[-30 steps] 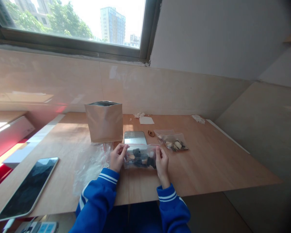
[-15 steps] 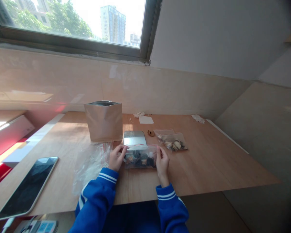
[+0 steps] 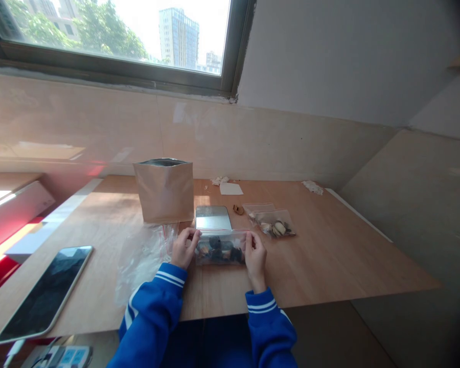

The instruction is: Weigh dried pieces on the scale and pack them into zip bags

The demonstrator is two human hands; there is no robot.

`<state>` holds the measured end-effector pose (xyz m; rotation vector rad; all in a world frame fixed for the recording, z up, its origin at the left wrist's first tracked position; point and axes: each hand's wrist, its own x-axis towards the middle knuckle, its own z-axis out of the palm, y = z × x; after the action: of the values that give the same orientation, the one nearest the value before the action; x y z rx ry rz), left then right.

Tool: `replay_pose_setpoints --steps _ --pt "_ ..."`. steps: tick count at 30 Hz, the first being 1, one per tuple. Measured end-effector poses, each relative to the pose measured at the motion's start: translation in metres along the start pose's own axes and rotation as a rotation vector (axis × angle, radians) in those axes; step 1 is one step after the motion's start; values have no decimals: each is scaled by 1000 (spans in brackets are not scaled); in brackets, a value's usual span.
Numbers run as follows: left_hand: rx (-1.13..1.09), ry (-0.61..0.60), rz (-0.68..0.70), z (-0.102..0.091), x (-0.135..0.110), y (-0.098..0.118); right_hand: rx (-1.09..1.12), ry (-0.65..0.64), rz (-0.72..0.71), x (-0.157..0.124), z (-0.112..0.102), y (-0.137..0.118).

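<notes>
Pale brown wooden table (image 3: 329,255) below a window (image 3: 138,36). My left hand (image 3: 183,249) and right hand (image 3: 256,257) each pinch an upper corner of a clear rectangular plastic zip bag (image 3: 219,259) of dark and orange-brown pieces, in front of a flat silver rectangular plate (image 3: 213,219). Versus one second ago: little shift; both grips stay nearly in place, the bag remains between them. Judgement: holding and steadying its top edge, not carrying. Cannot tell whether the seal is closed. An upright tan pouch (image 3: 164,194) stands behind my left hand, gaping at the top.
</notes>
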<state>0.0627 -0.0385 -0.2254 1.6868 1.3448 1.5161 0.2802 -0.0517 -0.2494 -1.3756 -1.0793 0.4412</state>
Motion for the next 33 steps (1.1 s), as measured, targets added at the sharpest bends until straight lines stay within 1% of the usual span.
replay_pose_setpoints --steps 3,6,13,16,21,25,33 --pt "-36 -2 -26 -1 0 1 4 -8 -2 0 0 0" --pt "-37 -29 -32 -2 -1 1 32 -18 13 -1 1 1" --pt "-37 -73 26 -2 -1 0 57 -6 30 0 1 4" --pt "-54 -68 25 -1 -1 1 92 -25 41 -1 2 2" --pt "-72 -55 -8 -1 -1 2 181 -124 70 -3 3 -3" --pt "-77 -54 -6 -1 -2 1 216 -134 85 -4 3 -6" --pt "-50 -32 17 0 -2 -2 306 -130 165 -3 2 -8"
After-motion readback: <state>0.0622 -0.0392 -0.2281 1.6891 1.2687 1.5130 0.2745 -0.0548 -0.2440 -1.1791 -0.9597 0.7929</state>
